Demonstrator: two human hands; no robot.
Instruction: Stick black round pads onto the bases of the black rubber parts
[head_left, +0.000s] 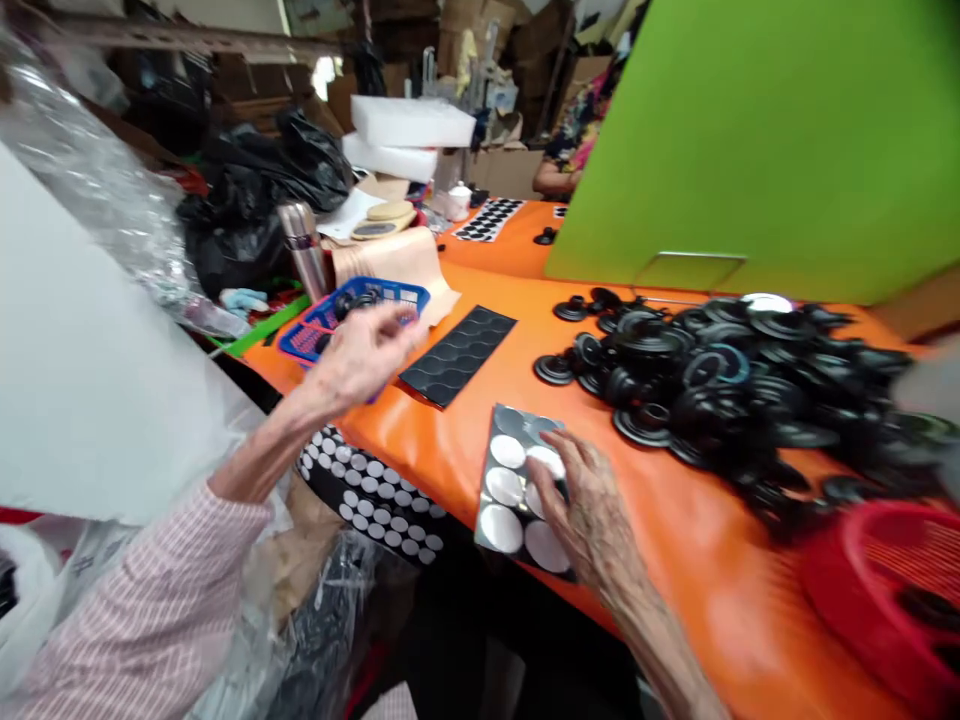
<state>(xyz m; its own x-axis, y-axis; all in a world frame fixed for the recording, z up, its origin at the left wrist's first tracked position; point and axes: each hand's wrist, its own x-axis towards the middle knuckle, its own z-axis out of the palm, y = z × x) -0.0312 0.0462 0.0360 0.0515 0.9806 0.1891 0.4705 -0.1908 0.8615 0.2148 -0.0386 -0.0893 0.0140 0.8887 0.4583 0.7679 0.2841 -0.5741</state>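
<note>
My right hand (589, 505) lies on a silvery sheet (510, 480) of round white stickers at the near edge of the orange table (465, 440), fingers pressing on the discs. My left hand (364, 355) hovers above the table near a blue basket (375, 298), fingers loosely curled and blurred by motion; what it holds, if anything, I cannot make out. A black sheet of round pads (459, 355) lies between the basket and the silvery sheet. A big heap of black round plastic parts (720, 385) covers the table to the right.
A green board (750, 140) stands behind the heap. A red basket (892, 590) sits at the near right. A metal flask (306, 245), black bags (255, 190) and white foam blocks (409, 135) are at the back left. Another person (570, 150) sits far behind.
</note>
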